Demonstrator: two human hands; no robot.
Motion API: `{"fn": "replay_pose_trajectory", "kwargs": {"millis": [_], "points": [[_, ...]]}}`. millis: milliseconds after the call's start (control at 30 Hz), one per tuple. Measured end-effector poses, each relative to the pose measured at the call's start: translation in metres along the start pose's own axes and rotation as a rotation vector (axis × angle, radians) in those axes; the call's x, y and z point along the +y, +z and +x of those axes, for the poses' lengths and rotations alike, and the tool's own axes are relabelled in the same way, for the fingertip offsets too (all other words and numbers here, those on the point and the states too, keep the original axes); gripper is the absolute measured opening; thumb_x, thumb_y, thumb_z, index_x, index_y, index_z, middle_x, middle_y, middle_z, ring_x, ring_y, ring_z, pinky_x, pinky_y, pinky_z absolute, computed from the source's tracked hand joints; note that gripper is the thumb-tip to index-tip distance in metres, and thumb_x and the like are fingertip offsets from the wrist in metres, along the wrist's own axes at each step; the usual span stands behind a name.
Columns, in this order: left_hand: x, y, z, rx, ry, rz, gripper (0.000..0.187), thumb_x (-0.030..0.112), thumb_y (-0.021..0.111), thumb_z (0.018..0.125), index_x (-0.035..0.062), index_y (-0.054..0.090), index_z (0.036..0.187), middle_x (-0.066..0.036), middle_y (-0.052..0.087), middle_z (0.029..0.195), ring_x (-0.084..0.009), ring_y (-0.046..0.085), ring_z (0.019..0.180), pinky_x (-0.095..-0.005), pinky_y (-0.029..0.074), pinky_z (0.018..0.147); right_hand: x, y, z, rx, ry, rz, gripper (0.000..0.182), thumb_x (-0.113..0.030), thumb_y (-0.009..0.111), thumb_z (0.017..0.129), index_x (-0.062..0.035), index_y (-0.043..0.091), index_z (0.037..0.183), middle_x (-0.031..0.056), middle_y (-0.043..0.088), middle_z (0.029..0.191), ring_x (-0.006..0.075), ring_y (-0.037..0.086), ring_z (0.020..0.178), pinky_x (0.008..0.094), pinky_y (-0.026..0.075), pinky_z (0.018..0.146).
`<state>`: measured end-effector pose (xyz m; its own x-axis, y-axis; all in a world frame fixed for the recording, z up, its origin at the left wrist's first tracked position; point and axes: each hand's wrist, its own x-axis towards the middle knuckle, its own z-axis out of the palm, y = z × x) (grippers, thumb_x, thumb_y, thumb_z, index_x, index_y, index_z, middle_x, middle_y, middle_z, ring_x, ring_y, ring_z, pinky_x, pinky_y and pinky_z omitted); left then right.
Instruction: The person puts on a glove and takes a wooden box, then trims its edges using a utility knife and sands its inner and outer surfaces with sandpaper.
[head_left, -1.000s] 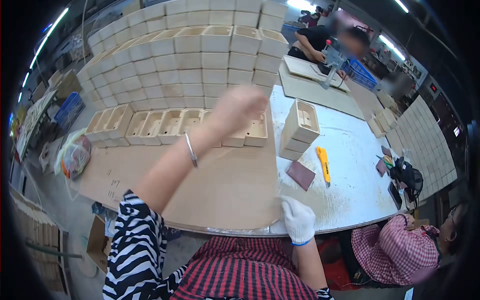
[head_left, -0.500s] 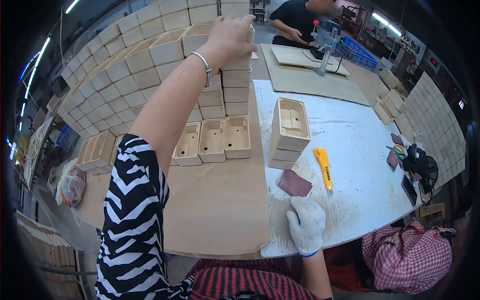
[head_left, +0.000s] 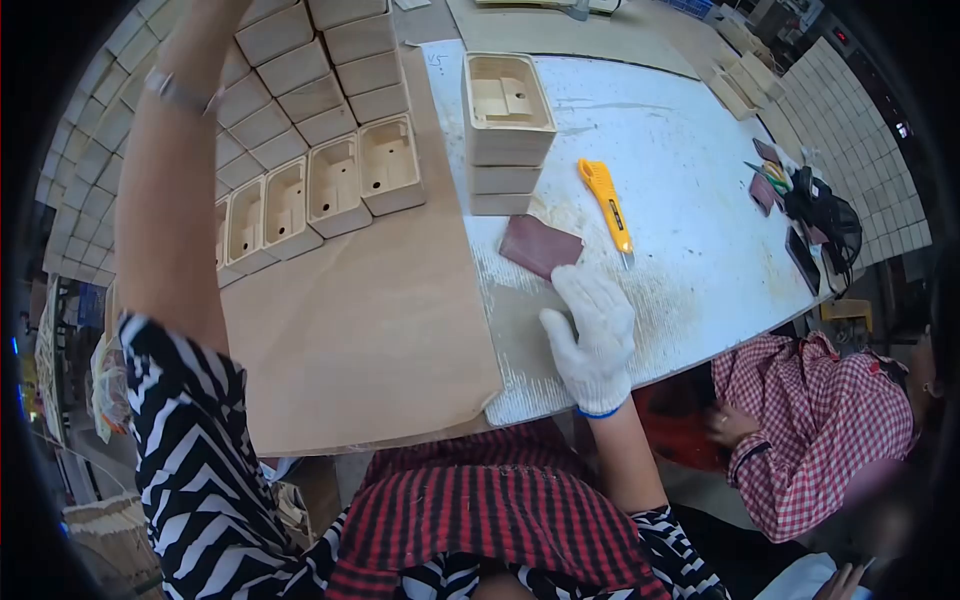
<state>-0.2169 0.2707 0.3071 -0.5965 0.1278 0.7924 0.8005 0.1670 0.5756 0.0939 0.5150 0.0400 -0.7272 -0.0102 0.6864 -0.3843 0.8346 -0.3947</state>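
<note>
My left arm stretches up to the top left edge, a bracelet at the wrist. Of my left hand (head_left: 210, 25) only the part near the wrist shows; its fingers are cut off, beside the stacked pale wooden boxes (head_left: 330, 108). My right hand (head_left: 595, 325), in a white knit glove, lies palm down with thumb apart and holds nothing. Its fingertips meet the lower edge of a reddish-brown piece of sandpaper (head_left: 540, 247). A yellow utility knife (head_left: 606, 203) lies beyond it. Behind the sandpaper stands a short stack of boxes (head_left: 508, 145), the top one facing up.
A row of open boxes (head_left: 340, 185) stands on brown paper (head_left: 350, 340). On the white board (head_left: 690, 230), a phone (head_left: 801, 260) and black bag (head_left: 825, 225) lie right. A person in a checked sleeve (head_left: 800, 430) sits at lower right. More boxes (head_left: 850, 150) are stacked beyond.
The view has tipped down and shifted, so the tabletop sits higher. My left hand was over a box on the tall stack; now it is mostly out of frame. My right hand remains by the sandpaper.
</note>
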Motion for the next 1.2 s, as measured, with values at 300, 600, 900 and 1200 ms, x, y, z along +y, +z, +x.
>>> {"fn": "replay_pose_trajectory", "kwargs": {"millis": [300,600,900,1200], "points": [[0.048,-0.061,-0.296,0.028,-0.609,-0.381,0.025,0.026,0.053,0.101,0.005,0.065,0.094,0.003,0.059,0.082,-0.0047,0.05,0.073,-0.0214,0.04,0.066,0.021,0.007,0.047,-0.396,-0.063,-0.21,0.057,-0.013,0.076,0.07,-0.001,0.06,0.123,0.0204,0.059,0.126,0.0395,0.055,0.116,0.0456,0.046,0.099],[0.055,-0.057,-0.38,-0.121,-0.878,-0.721,0.035,0.028,0.059,0.099,-0.0012,0.06,0.118,-0.002,0.065,0.108,-0.0078,0.058,0.097,-0.0246,0.047,0.085,0.024,0.026,0.061,-0.628,-0.172,-0.513,0.049,-0.01,0.066,0.079,-0.0088,0.059,0.127,0.0171,0.061,0.124,0.035,0.062,0.108,0.0411,0.052,0.09],[0.057,-0.064,-0.395,-0.245,-0.936,-0.717,0.036,0.019,0.068,0.093,-0.0005,0.057,0.122,-0.002,0.064,0.11,-0.0079,0.057,0.101,-0.0261,0.047,0.089,-0.042,0.003,0.05,-0.486,-0.195,-0.221,0.043,-0.004,0.06,0.083,-0.0097,0.063,0.126,0.0165,0.068,0.114,0.0342,0.066,0.098,0.0401,0.054,0.083],[0.044,-0.081,-0.423,-0.395,-0.62,-0.213,0.039,0.014,0.072,0.084,0.0025,0.058,0.118,-0.005,0.064,0.103,-0.0211,0.058,0.104,-0.0355,0.04,0.1,-0.15,0.034,0.056,-0.428,-0.605,-0.044,0.038,-0.014,0.064,0.075,-0.0152,0.068,0.113,0.0127,0.064,0.114,0.0299,0.064,0.095,0.0376,0.053,0.081]]}}
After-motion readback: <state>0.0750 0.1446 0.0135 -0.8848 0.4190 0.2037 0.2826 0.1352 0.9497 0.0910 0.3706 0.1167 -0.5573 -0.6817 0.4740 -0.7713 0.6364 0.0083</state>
